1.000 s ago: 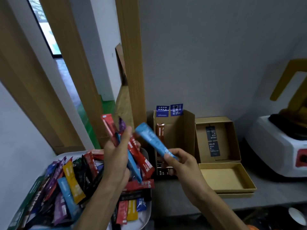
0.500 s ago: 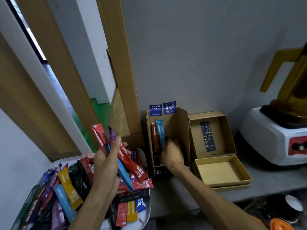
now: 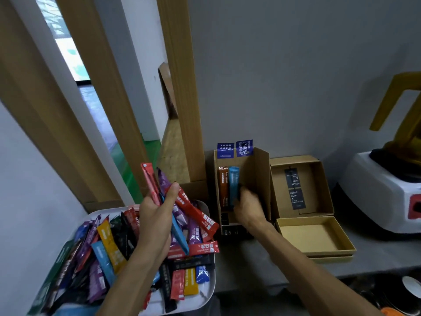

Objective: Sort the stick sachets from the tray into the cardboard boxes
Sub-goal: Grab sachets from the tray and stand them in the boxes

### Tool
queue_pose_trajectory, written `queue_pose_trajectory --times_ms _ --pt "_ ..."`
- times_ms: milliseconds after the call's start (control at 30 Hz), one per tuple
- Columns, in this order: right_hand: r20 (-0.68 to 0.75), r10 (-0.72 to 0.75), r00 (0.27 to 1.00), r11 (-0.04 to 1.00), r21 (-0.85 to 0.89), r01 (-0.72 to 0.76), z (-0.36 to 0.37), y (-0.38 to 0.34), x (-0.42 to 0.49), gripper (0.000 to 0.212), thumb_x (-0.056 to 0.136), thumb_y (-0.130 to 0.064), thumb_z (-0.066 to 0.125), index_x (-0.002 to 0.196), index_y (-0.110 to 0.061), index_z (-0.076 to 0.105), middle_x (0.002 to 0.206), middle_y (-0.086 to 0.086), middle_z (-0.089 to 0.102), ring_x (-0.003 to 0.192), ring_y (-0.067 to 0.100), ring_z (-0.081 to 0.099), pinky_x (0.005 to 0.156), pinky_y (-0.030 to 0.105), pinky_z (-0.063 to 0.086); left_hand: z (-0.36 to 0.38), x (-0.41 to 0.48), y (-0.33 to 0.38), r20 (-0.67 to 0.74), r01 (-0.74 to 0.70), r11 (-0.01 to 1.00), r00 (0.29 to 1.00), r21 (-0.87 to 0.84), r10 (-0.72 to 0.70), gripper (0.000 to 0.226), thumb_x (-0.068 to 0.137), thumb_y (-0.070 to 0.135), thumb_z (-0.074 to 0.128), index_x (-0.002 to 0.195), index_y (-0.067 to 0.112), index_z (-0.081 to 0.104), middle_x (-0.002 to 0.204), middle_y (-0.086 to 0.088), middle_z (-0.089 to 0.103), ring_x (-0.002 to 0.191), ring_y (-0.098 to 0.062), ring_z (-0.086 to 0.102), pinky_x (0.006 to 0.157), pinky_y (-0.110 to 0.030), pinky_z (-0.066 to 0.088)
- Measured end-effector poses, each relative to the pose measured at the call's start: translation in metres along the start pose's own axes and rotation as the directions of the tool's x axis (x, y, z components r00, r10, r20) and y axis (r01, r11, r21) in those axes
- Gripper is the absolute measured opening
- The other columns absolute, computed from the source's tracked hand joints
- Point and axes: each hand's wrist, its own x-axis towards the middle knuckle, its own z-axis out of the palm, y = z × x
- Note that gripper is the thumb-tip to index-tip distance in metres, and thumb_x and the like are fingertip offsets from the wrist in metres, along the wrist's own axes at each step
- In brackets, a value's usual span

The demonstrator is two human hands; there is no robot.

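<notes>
The left hand [image 3: 157,215] is clenched on a fan of sachets [image 3: 182,208] above the white tray [image 3: 205,297]; the right hand [image 3: 248,208] is inside the tall box [image 3: 262,176], fingers at the blue sachet [image 3: 233,185] beside a brown sachet [image 3: 223,188], but blur hides whether its grip is closed or released. Advised: seat the blue sachet upright, flush against the brown one, then withdraw straight out to avoid tipping either. The far-right open box [image 3: 303,185] holds no sachets.

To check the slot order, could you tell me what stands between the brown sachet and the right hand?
The blue sachet, upright in the box, in the head view.
</notes>
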Motion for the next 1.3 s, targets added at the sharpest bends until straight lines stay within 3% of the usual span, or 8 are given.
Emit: queue_pose_trajectory --times_ms 100,267,533,700,833,1000,1133,1300 --pt "-0.096 -0.157 0.983 0.960 0.220 0.175 -0.013 -0.013 -0.038 0.017 0.100 -0.026 0.053 0.117 -0.025 0.059 0.112 -0.005 0.066 0.098 0.001 0.065 0.085 0.029 0.058 0.000 0.001 0.003 -0.001 -0.003 1.000 1.000 -0.013 0.003 0.021 0.088 0.033 0.069 0.094 0.017 0.057 0.073 0.000 0.068 0.069 -0.015 0.073 0.061 -0.030 0.057" --pt "0.333 -0.360 0.871 0.893 0.395 0.218 -0.031 -0.038 -0.093 0.030 0.092 -0.043 0.060 0.117 -0.027 0.063 0.114 -0.009 0.065 0.104 0.002 0.065 0.078 0.024 0.059 0.004 -0.002 0.007 0.033 -0.023 1.000 0.999 -0.013 0.023 0.030 0.080 0.038 0.071 0.098 0.017 0.061 0.077 0.001 0.072 0.077 -0.016 0.075 0.073 -0.038 0.058" --pt "0.066 -0.090 0.994 0.628 0.778 0.005 -0.047 -0.021 -0.094 0.024 0.091 -0.028 0.062 0.106 -0.010 0.068 0.096 0.011 0.068 0.074 0.012 0.066 0.068 0.026 0.055 -0.008 -0.016 0.001 0.124 -0.014 0.996 0.992 0.090 0.003 0.024 0.078 0.024 0.077 0.093 0.009 0.065 0.086 -0.017 0.075 0.078 -0.033 0.075 0.066 -0.037 0.061" --pt "-0.014 0.000 1.000 0.549 0.835 0.011 -0.048 -0.009 -0.093 0.021 0.092 -0.018 0.062 0.109 -0.007 0.066 0.107 0.020 0.067 0.076 0.018 0.069 0.074 0.030 0.058 -0.009 -0.012 -0.002 -0.022 -0.026 0.999 0.999 0.020 0.026 0.004 0.087 0.014 0.072 0.087 0.015 0.068 0.084 -0.009 0.076 0.081 -0.027 0.073 0.082 -0.047 0.059" --pt "0.113 0.115 0.987 0.274 0.951 -0.141 -0.050 0.006 -0.091 0.038 0.083 -0.011 0.066 0.120 -0.006 0.060 0.119 0.021 0.064 0.096 0.025 0.073 0.088 0.037 0.059 -0.019 -0.003 0.005 -0.033 -0.090 0.993 0.995 0.079 0.093 0.003 0.089 0.017 0.071 0.086 0.015 0.071 0.089 -0.009 0.077 0.085 -0.026 0.071 0.085 -0.048 0.057" --pt "0.373 0.156 0.915 -0.330 0.893 -0.307 -0.026 -0.018 -0.064 0.033 0.093 -0.007 0.061 0.126 -0.008 0.060 0.125 0.020 0.064 0.101 0.021 0.072 0.091 0.038 0.053 -0.011 -0.007 -0.002 -0.019 -0.037 0.997 0.999 0.072 0.038 0.006 0.088 0.019 0.071 0.090 0.015 0.068 0.089 -0.009 0.077 0.087 -0.028 0.073 0.087 -0.051 0.057" --pt "0.150 0.482 0.863 -0.057 0.988 -0.140 0.005 -0.026 -0.020 0.032 0.092 -0.012 0.064 0.124 -0.009 0.060 0.119 0.009 0.065 0.110 0.023 0.063 0.088 0.035 0.051 -0.008 -0.012 -0.011 0.029 -0.001 0.995 1.000 0.096 -0.002 0.007 0.086 0.017 0.073 0.089 0.016 0.067 0.087 -0.010 0.076 0.088 -0.032 0.074 0.090 -0.056 0.055" --pt "-0.236 0.393 0.889 0.816 0.536 -0.218 0.025 -0.005 0.008 0.027 0.097 -0.015 0.058 0.124 -0.018 0.054 0.117 0.003 0.065 0.105 0.018 0.066 0.084 0.032 0.056 -0.011 -0.012 -0.013 0.086 0.027 0.995 0.996 0.097 -0.036 0.012 0.085 0.017 0.073 0.094 0.013 0.065 0.086 -0.011 0.076 0.088 -0.034 0.074 0.085 -0.052 0.057"
